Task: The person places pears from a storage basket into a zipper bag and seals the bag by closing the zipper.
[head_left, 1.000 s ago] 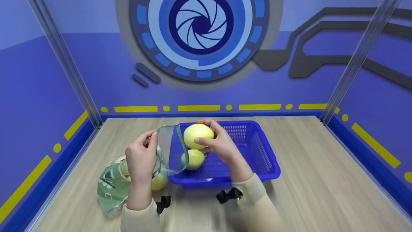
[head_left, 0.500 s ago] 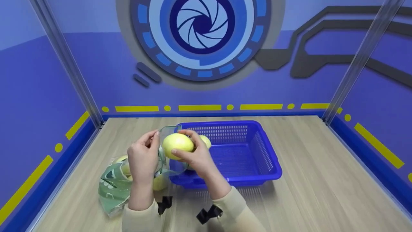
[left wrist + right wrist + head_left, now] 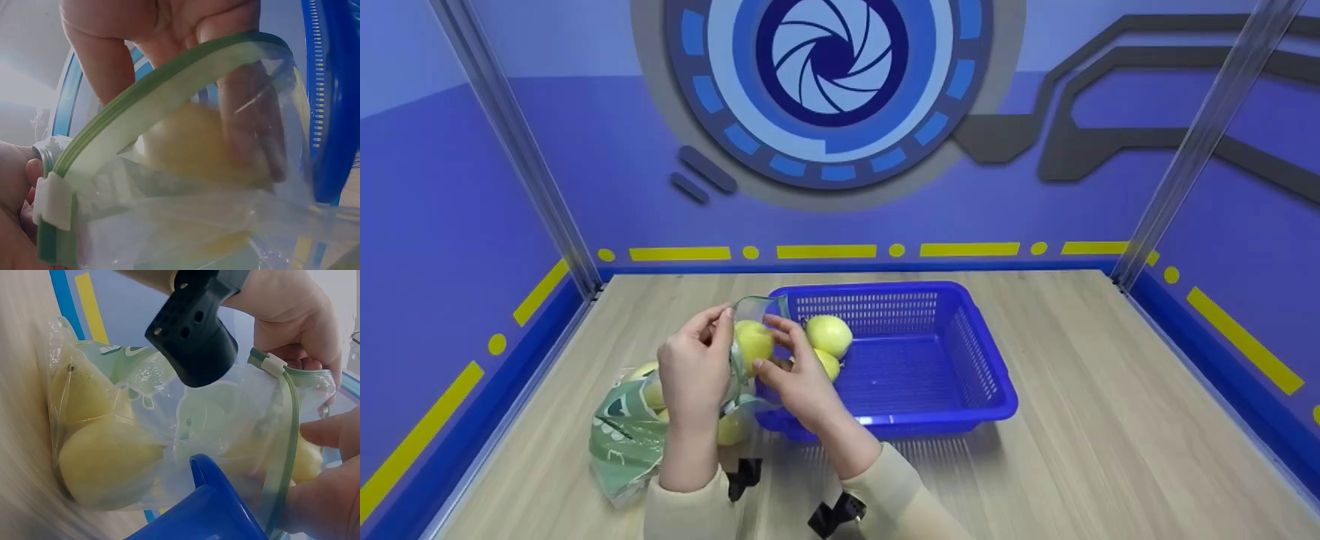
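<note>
My left hand (image 3: pixel 694 367) pinches the rim of a clear zip bag (image 3: pixel 208 422) with green print and a green zip edge. The bag's mouth faces right, its white slider (image 3: pixel 53 199) beside my left fingers. At the mouth is a yellow-green pear (image 3: pixel 753 345), blurred behind the plastic in the left wrist view. My right hand (image 3: pixel 802 379) reaches in there, fingers extended along the pear and thumb apart from them. More pears (image 3: pixel 107 461) lie at the bag's bottom on the table. Two pears (image 3: pixel 829 335) sit in the left part of the blue basket (image 3: pixel 990 409).
The basket, with slotted walls, stands right of the bag, its left rim close to the bag's mouth. Wood-grain table (image 3: pixel 1110 420) surrounds both. Blue printed panels (image 3: pixel 840 217) close off the back and sides. Black camera mounts (image 3: pixel 836 514) sit at both wrists.
My right hand has carried a pear left from over the basket into the bag's mouth. The pear has moved deeper and its fingers have loosened. My left hand has stayed nearly still.
</note>
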Available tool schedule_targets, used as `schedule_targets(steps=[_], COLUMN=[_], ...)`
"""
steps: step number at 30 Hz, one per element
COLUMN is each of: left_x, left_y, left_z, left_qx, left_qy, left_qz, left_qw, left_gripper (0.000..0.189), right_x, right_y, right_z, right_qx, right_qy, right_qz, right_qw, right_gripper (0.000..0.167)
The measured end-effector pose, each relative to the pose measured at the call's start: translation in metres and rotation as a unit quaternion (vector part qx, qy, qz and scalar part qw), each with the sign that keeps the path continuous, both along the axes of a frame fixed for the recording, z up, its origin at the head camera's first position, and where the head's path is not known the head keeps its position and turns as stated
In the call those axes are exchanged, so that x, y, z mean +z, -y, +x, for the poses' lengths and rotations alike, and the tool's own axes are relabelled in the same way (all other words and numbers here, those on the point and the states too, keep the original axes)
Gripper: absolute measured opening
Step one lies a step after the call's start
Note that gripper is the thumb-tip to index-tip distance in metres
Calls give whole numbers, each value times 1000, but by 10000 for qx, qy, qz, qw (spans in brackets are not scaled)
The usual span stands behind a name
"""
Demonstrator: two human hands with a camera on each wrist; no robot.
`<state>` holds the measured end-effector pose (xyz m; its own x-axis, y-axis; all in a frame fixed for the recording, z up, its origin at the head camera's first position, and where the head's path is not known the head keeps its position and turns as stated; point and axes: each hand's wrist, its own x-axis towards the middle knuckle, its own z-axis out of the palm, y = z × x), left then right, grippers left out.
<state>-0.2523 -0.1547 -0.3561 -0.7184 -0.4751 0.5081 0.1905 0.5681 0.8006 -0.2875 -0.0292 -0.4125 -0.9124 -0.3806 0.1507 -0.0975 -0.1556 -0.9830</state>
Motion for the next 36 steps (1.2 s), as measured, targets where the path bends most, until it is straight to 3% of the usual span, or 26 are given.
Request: schedule_targets(steps=[17,31,36], left_x=[0,-2,-2], left_y=[0,2,2], left_z=[-1,-2,-2], left_qx=[60,-18,-82], left_qy=[107,-124,-183], left_qz=[-107,-15,34], left_qw=[9999,9999,9998], left_gripper=[18,17,17], right_x=[10,15,12], right_y=[-16,-36,-40], right_z=[-1,-13,-19], right_qx=[190,-199,-522], right_qy=[65,-54,-134], right_qz=[-118,-292,-215], right_qw=[9997,9994,9983], right_gripper=[47,46,46])
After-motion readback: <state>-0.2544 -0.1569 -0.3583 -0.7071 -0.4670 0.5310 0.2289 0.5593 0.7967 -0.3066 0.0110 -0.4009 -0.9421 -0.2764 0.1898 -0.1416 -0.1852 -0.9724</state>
